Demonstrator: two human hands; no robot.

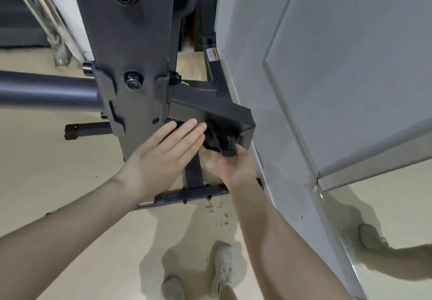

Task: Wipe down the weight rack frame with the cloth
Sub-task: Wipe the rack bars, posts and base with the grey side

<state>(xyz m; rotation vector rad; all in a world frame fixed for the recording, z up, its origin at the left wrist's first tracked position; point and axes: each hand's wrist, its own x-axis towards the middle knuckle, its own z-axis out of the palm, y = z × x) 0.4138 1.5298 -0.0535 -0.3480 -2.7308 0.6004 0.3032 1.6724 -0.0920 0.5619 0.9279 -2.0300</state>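
Observation:
The dark grey weight rack frame (pixel 131 42) rises in front of me, with a square beam (pixel 217 110) jutting toward the right. My right hand (pixel 231 166) grips a bunched black cloth (pixel 221 140) and holds it against the underside of that beam's end. My left hand (pixel 163 154) reaches in with straight fingers, its fingertips touching the frame and the cloth's left edge just under the beam.
A round grey bar (pixel 46 91) sticks out to the left. A mirrored wall panel (pixel 339 77) stands close on the right, reflecting a foot. Frame base rails (pixel 187 194) lie on the beige floor, with dark specks near my shoes (pixel 222 269).

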